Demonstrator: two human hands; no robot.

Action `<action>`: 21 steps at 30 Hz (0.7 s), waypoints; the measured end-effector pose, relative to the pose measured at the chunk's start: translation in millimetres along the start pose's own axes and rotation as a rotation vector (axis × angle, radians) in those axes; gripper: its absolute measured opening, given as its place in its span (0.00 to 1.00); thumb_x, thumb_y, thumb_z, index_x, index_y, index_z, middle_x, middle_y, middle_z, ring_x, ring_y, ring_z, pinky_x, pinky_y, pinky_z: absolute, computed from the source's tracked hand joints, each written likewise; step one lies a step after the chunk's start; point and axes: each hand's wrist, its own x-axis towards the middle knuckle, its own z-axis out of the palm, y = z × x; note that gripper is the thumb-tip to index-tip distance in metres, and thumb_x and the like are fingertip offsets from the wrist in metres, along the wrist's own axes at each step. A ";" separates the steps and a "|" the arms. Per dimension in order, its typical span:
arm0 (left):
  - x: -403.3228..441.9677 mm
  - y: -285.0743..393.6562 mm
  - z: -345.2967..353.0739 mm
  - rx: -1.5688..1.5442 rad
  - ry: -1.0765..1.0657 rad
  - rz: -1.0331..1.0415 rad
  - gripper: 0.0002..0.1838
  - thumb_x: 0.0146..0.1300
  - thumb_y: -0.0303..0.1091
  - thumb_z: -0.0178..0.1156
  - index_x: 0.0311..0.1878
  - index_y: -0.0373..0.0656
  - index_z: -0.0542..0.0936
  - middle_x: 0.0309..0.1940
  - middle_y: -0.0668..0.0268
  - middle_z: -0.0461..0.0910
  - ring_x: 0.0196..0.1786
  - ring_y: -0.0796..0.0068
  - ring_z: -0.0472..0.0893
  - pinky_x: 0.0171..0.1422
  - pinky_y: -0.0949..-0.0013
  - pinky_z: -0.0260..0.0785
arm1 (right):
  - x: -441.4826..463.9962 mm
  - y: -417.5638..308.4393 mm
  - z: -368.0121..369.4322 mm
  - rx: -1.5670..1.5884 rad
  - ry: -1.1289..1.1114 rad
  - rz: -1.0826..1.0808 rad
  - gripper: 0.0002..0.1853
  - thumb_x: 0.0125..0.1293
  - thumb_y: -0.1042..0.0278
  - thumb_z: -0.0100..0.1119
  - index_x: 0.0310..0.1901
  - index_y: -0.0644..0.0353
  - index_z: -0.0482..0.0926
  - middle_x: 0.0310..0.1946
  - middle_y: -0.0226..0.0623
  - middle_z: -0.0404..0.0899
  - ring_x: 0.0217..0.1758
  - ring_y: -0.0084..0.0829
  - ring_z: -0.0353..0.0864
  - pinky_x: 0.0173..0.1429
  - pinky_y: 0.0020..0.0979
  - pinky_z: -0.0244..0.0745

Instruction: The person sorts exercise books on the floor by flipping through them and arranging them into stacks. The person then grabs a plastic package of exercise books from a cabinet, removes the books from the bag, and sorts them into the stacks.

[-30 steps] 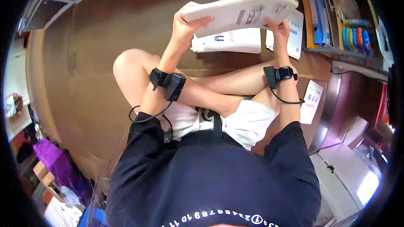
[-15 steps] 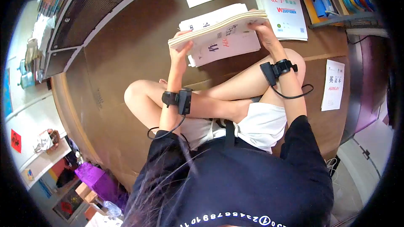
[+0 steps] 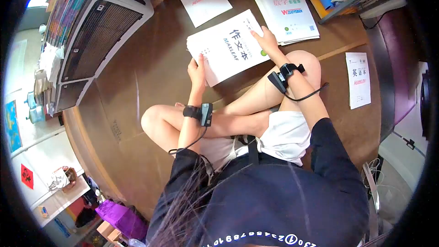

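In the head view, a stack of white exercise books [image 3: 228, 55] lies fairly flat in front of my crossed legs. Its top cover reads "MAXLEAF" under large dark characters. My left hand [image 3: 196, 69] is closed on the stack's near left edge, thumb on the cover. At the right edge my right hand [image 3: 266, 41] grips too, its thumb and fingertips over the cover's side. The undersides of both hands are hidden, and I cannot tell whether the stack rests on anything. Each wrist wears a black strapped device with a cable.
One white exercise book [image 3: 204, 1] lies beyond the stack. A pile of maths exercise books [image 3: 288, 16] sits at the far right, and a narrow English exercise book [image 3: 359, 81] lies right of my knee. A crate-like cabinet [image 3: 98, 41] stands left; a bookshelf [image 3: 350, 2] stands at the upper right.
The stack was tilted up with its page edges showing; it has turned flatter, with its cover facing up. Both hands stay on its sides. The camera view has shifted slightly.
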 end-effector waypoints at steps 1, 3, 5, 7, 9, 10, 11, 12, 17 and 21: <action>0.9 -7.1 0.5 0.044 0.002 -0.002 0.20 0.66 0.44 0.55 0.41 0.30 0.77 0.28 0.60 0.79 0.32 0.74 0.75 0.38 0.67 0.68 | 3.2 4.7 1.4 -0.006 0.010 0.028 0.26 0.63 0.45 0.55 0.40 0.67 0.77 0.37 0.52 0.81 0.41 0.50 0.80 0.47 0.41 0.73; 6.3 -6.4 -2.7 0.135 0.010 0.000 0.19 0.65 0.43 0.56 0.40 0.32 0.77 0.27 0.57 0.79 0.30 0.71 0.76 0.38 0.66 0.69 | 16.3 7.4 3.5 -0.009 0.031 0.080 0.23 0.64 0.48 0.53 0.40 0.65 0.78 0.36 0.51 0.81 0.41 0.50 0.80 0.46 0.41 0.73; 1.0 3.5 -10.0 0.364 0.034 -0.010 0.18 0.62 0.43 0.58 0.40 0.33 0.77 0.25 0.56 0.79 0.29 0.65 0.78 0.37 0.64 0.69 | 17.2 6.8 4.1 -0.070 0.025 0.055 0.20 0.64 0.52 0.54 0.42 0.65 0.78 0.43 0.52 0.80 0.44 0.49 0.79 0.49 0.41 0.72; -9.7 13.8 -5.3 0.394 0.124 0.050 0.19 0.61 0.43 0.57 0.40 0.32 0.78 0.23 0.59 0.78 0.29 0.65 0.78 0.38 0.64 0.69 | 15.1 12.2 6.0 -0.247 0.098 -0.054 0.20 0.63 0.53 0.56 0.44 0.64 0.77 0.46 0.53 0.78 0.47 0.49 0.78 0.51 0.41 0.71; -10.3 10.4 -6.2 0.448 0.140 0.050 0.23 0.61 0.44 0.58 0.48 0.31 0.74 0.40 0.51 0.76 0.44 0.58 0.76 0.49 0.59 0.68 | 13.6 17.4 7.2 -0.185 0.093 -0.013 0.22 0.62 0.53 0.56 0.46 0.66 0.76 0.48 0.54 0.77 0.49 0.48 0.77 0.53 0.41 0.71; -9.5 3.7 -7.6 0.456 0.156 0.136 0.24 0.61 0.44 0.58 0.52 0.32 0.72 0.47 0.49 0.74 0.50 0.57 0.74 0.53 0.57 0.66 | 13.1 19.0 8.0 -0.158 0.097 0.009 0.23 0.62 0.53 0.57 0.47 0.67 0.75 0.49 0.54 0.76 0.51 0.48 0.77 0.54 0.40 0.70; -5.8 -3.3 -4.2 0.454 0.169 0.225 0.27 0.61 0.44 0.58 0.56 0.32 0.70 0.53 0.47 0.71 0.56 0.55 0.72 0.56 0.55 0.64 | 11.9 21.0 11.3 0.077 0.051 0.053 0.26 0.61 0.52 0.58 0.49 0.68 0.74 0.47 0.54 0.77 0.50 0.47 0.78 0.53 0.39 0.71; 2.4 -18.1 -0.8 0.370 0.162 0.148 0.30 0.61 0.44 0.59 0.59 0.31 0.66 0.59 0.47 0.65 0.61 0.54 0.67 0.61 0.55 0.60 | 16.0 19.8 12.0 0.171 -0.114 0.143 0.29 0.61 0.49 0.59 0.52 0.70 0.71 0.48 0.52 0.78 0.50 0.44 0.79 0.53 0.38 0.72; 26.9 -89.5 7.7 -0.221 -0.125 -0.078 0.26 0.67 0.32 0.51 0.64 0.32 0.58 0.56 0.53 0.69 0.59 0.61 0.71 0.62 0.64 0.63 | 16.3 19.0 20.9 0.234 -0.260 0.221 0.31 0.65 0.53 0.55 0.60 0.72 0.65 0.53 0.51 0.74 0.55 0.36 0.75 0.57 0.31 0.69; 18.4 -60.9 5.4 -0.281 -0.182 -0.248 0.25 0.68 0.32 0.51 0.65 0.34 0.58 0.58 0.54 0.68 0.60 0.63 0.70 0.62 0.63 0.64 | 11.9 0.8 3.4 0.478 -0.427 0.185 0.35 0.64 0.52 0.58 0.61 0.73 0.61 0.55 0.53 0.72 0.59 0.38 0.72 0.60 0.33 0.68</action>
